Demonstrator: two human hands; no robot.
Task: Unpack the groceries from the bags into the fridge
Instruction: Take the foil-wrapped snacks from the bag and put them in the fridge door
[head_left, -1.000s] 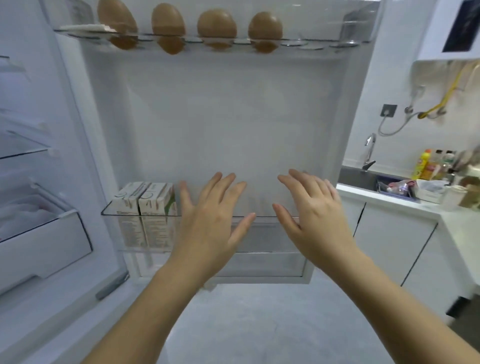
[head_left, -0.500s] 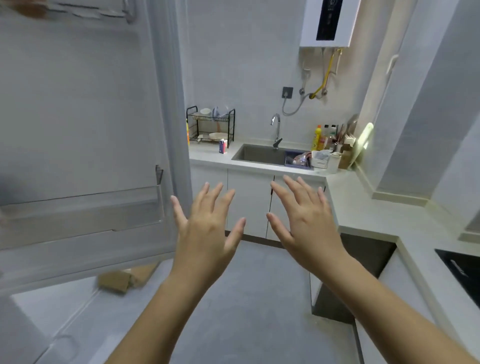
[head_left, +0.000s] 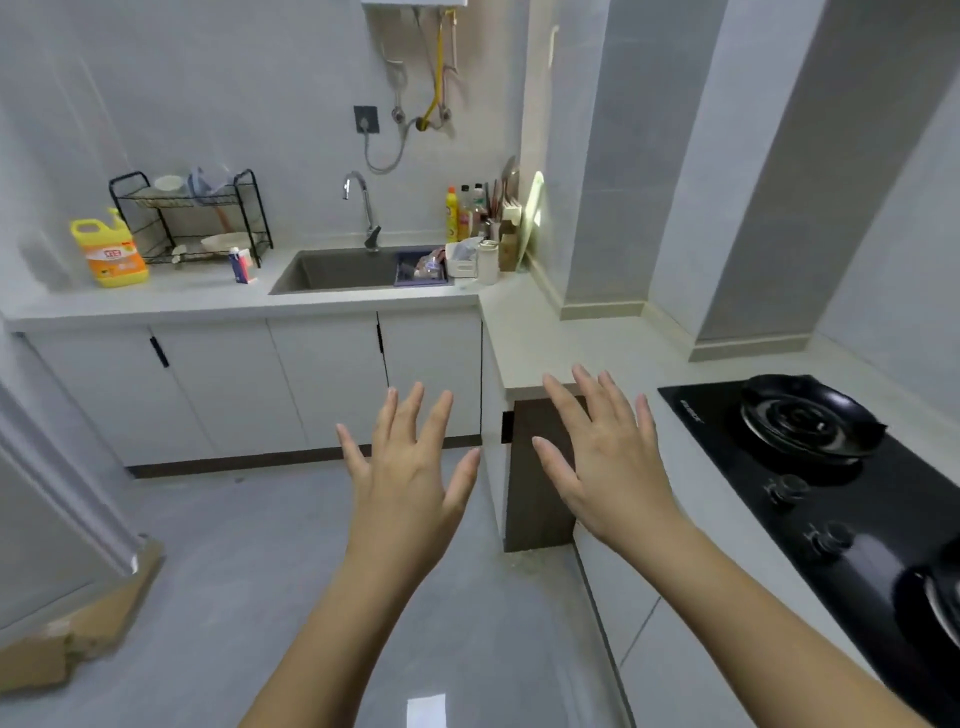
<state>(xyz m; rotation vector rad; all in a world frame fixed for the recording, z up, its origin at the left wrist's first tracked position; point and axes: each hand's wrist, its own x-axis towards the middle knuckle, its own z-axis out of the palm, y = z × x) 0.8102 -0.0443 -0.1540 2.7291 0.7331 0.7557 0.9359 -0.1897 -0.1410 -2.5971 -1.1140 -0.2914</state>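
My left hand (head_left: 410, 478) and right hand (head_left: 613, 457) are spread wide, fingers straight, gripping nothing. The tall white fridge door (head_left: 67, 493) stands well left of them, left hand nearer. No grocery bags are in view.

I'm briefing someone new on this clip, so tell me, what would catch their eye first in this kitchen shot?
Two bare hands, the left hand and right hand, held out mid-frame with fingers spread, holding nothing. Then the yellow jug on the far-left counter beside the dish rack, and the black hob set into the worktop at right.
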